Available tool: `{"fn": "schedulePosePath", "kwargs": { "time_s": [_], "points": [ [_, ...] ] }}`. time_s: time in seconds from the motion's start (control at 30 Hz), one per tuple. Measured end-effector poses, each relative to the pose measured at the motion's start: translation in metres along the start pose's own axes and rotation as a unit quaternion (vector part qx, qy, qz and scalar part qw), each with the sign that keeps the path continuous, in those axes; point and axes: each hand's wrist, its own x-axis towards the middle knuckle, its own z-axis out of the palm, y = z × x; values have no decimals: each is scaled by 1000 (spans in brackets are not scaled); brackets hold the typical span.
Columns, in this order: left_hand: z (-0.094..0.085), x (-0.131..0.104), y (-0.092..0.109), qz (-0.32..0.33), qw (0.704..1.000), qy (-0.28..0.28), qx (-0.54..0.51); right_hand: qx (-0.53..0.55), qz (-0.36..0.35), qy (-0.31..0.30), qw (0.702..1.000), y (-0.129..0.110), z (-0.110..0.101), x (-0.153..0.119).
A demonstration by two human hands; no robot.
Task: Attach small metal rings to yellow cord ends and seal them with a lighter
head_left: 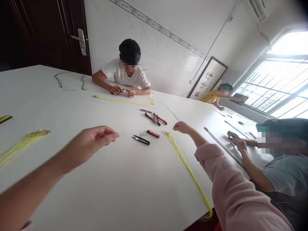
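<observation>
My left hand (pixel 97 138) is above the table, thumb and fingertips pinched together; whatever is between them, if anything, is too small to make out. Just beyond its fingertips lie tiny scattered bits (pixel 124 132). My right hand (pixel 182 127) is closed near the looped end of a bundle of yellow cords (pixel 186 162), which runs to the table's near edge. A thin dark strand (pixel 175 116) reaches toward its knuckles; I cannot tell whether the hand holds it. Between my hands lie black thread snips (pixel 141 140), a red-and-black lighter-like piece (pixel 153 133) and a small pinkish piece (pixel 142 135).
Red-handled pliers (pixel 156 119) lie farther out on the white table (pixel 115 192). Another yellow bundle (pixel 26 144) is at left, dark cords (pixel 223 146) at right. Co-workers sit opposite (pixel 130 72), at right (pixel 286 170) and at the far right corner (pixel 211 96).
</observation>
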Motion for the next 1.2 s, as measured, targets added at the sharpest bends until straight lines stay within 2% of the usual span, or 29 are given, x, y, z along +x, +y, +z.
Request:
{"fn": "schedulePosePath", "kwargs": {
  "time_s": [0.03,0.07,0.13,0.2,0.27,0.37,0.63,0.77,0.87,1.07,1.2],
  "points": [
    [20,9,-5,-14,998,-56,-11,-5,2,-12,1000,5,10,-1],
    [39,18,-13,-16,997,-55,-46,-9,2,-20,1000,8,19,-1],
    [68,30,-31,-22,993,29,-110,-15,0,-24,1000,8,31,1],
    [82,36,-49,-28,985,110,-130,-18,-5,-25,999,4,37,7],
    [84,38,-63,-22,983,135,-123,-20,-13,-30,999,-2,39,12],
    [76,35,-71,-11,986,121,-110,-23,-35,-42,998,-11,40,20],
    [74,35,-66,-29,988,103,-115,-71,-41,-95,992,-36,39,39],
    [74,34,-66,-33,988,100,-114,-87,-35,-134,987,-42,40,48],
    [74,33,-66,-32,988,97,-114,-76,-32,-139,987,-43,39,48],
    [75,34,-67,-26,989,94,-113,-19,-28,-93,995,-38,18,39],
    [75,35,-68,-24,989,91,-114,28,-27,10,999,-44,-8,31]
  ]
}}
